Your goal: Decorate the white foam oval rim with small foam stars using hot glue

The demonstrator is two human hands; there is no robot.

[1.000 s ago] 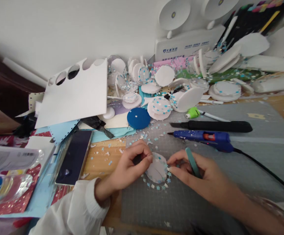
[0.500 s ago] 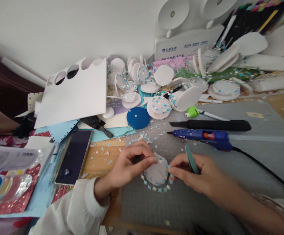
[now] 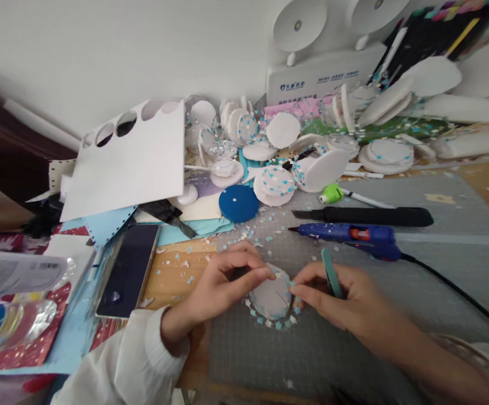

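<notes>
A white foam disc lies on the grey cutting mat, with a garland of small blue and white stars running around its rim. At the disc's upper left, my left hand pinches the garland against the edge between thumb and fingertips. On the right side, my right hand pinches another part of the garland between thumb and index finger. A slim teal tool, like tweezers, is tucked in that same hand and sticks up from it.
Beyond my hands lie a blue glue gun with a black cord, a black craft knife and a dark blue disc. More star-trimmed white discs are heaped behind. A phone rests at the left; loose stars are scattered about.
Very little differs. Both hands keep their pinch at the disc; the right hand has shifted very slightly. The rest of the table looks the same.
</notes>
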